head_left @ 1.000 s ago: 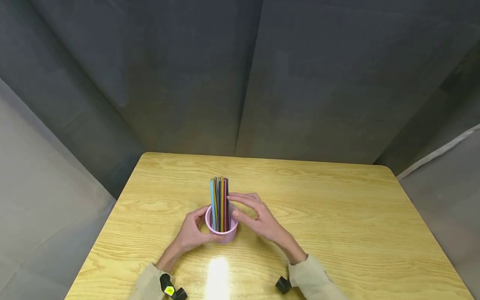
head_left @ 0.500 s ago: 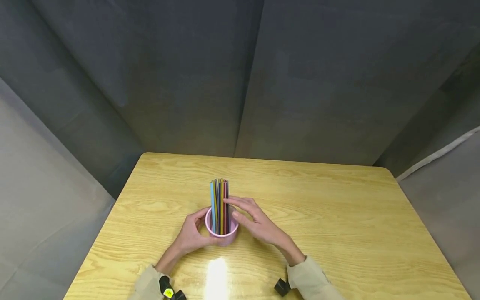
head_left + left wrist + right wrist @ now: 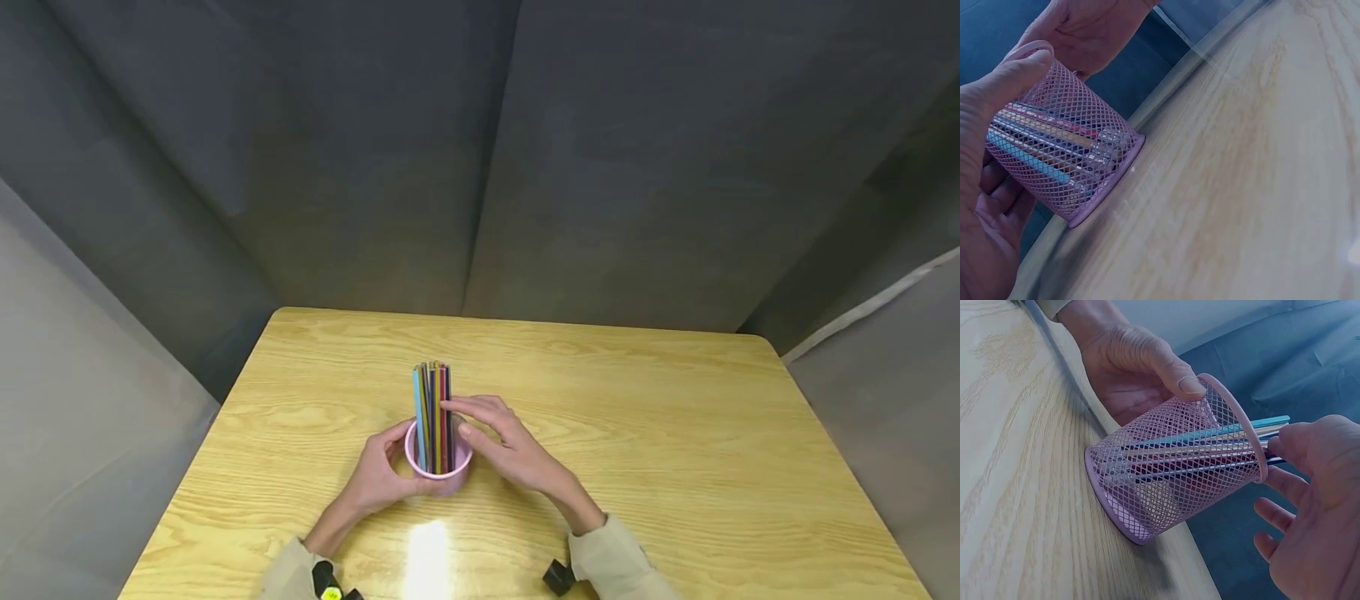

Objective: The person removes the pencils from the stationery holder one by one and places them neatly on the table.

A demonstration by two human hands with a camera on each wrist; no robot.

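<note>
A pink mesh pencil cup (image 3: 450,483) stands on the table, left of its middle in the head view. Several coloured pencils (image 3: 432,417), among them light blue, yellow, red and dark ones, rise from it in a bundle. My left hand (image 3: 377,475) grips the cup from the left, its thumb across the near side at the rim, as the left wrist view shows too. On the other side my right hand (image 3: 517,450) touches the pencils' upper part with extended fingers, thumb near the rim. In the right wrist view its other fingers (image 3: 1275,514) hang loosely beside the cup.
The wooden table (image 3: 675,450) has rounded far corners. Behind it hangs a dark grey curtain (image 3: 360,167), with lighter cloth (image 3: 75,400) at the left. Black wrist devices (image 3: 558,577) sit by both sleeves.
My right fingers have slid a little left across the pencils and lower along them. The left hand keeps its hold on the cup. The whole head view has shifted slightly.
</note>
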